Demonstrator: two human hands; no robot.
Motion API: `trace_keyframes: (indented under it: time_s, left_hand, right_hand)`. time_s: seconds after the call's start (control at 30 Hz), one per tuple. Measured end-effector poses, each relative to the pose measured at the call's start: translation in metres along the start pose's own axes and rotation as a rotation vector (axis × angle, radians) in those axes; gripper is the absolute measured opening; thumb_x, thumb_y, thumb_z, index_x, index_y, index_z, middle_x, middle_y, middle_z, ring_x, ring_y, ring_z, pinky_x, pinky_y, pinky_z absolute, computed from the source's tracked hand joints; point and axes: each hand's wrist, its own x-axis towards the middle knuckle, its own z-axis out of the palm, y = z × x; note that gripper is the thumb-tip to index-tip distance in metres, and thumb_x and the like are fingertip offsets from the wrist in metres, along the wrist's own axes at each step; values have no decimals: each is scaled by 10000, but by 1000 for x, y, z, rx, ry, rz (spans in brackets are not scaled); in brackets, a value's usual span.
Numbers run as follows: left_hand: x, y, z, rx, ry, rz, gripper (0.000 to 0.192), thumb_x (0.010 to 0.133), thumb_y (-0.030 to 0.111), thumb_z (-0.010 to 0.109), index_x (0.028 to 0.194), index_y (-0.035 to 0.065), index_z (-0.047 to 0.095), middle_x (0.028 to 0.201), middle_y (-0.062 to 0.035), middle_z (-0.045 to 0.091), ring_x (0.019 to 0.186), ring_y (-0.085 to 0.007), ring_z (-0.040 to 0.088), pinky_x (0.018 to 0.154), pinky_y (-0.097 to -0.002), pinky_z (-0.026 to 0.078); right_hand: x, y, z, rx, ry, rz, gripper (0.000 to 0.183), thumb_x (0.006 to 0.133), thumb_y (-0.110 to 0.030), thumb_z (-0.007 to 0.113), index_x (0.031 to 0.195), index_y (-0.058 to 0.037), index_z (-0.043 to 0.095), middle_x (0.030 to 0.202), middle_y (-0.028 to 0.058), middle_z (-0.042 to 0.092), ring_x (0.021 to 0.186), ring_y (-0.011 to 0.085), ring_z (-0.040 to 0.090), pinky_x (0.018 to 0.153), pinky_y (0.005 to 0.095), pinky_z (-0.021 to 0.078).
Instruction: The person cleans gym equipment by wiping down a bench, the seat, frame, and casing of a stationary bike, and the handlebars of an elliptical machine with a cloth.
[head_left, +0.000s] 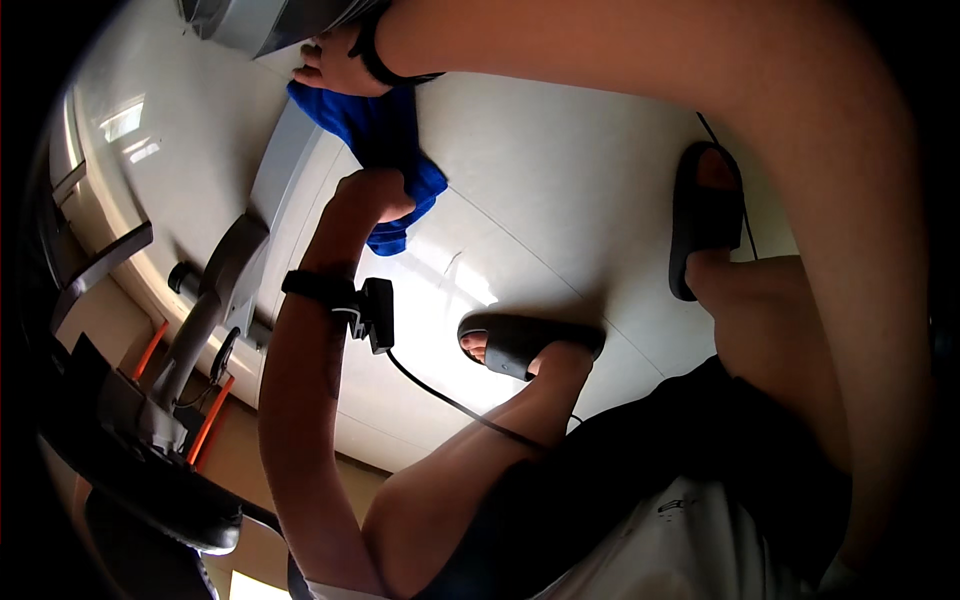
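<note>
A blue cloth (375, 135) runs, bunched and creased, between my two hands just above the pale tiled floor. My left hand (373, 193) is closed around its lower part, and a loose end hangs out past the fist. Up at the cloth's other end is my right hand (341, 66), with the fabric gathered under the palm; its fingers are partly hidden. The right fingertips are close to a grey machine part (292, 26) at the top edge. Whether they touch it I cannot tell. A black strap with a small boxed device (375, 315) circles my left wrist.
A grey metal beam (289, 154) lies along the floor left of the cloth. Beyond it stands an exercise machine's post (199, 322) with a black padded part (150, 480). A black cable (465, 412) trails from the wrist device. My sandalled feet (517, 349) are on the tiles.
</note>
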Motion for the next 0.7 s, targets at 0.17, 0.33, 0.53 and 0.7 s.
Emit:
trace_keyframes:
  time_s: [0.17, 0.33, 0.53, 0.7]
  left_hand:
    - [-1, 16, -2, 56, 43, -10, 384, 759, 326, 578, 981, 30, 678, 1042, -210, 654, 986, -355, 629, 868, -428, 491]
    - [-18, 4, 38, -241, 243, -1, 440, 816, 342, 523, 1092, 5, 588, 1012, -241, 647, 974, -384, 621, 880, -452, 481]
    - [-30, -9, 74, -478, 299, -54, 482, 846, 358, 484, 1140, -21, 530, 1014, -290, 625, 969, -412, 610, 887, -462, 472]
    - [-22, 6, 48, -274, 254, -1, 455, 835, 361, 496, 1066, -25, 567, 996, -279, 629, 965, -406, 611, 875, -455, 476]
  right_hand:
    - [2, 3, 6, 161, -15, 36, 668, 848, -222, 521, 1443, -54, 269, 1296, 144, 471, 1133, 293, 533, 954, 411, 444]
    - [16, -3, 6, 294, -57, 72, 680, 834, -211, 532, 1443, -63, 270, 1308, 148, 463, 1139, 298, 530, 953, 427, 443]
    - [18, -11, -1, 329, -63, 44, 695, 817, -199, 546, 1443, -74, 272, 1321, 153, 454, 1147, 305, 525, 953, 445, 443]
    - [-2, 6, -5, 326, -70, 37, 706, 806, -191, 555, 1444, -82, 273, 1330, 156, 448, 1152, 309, 523, 952, 458, 442]
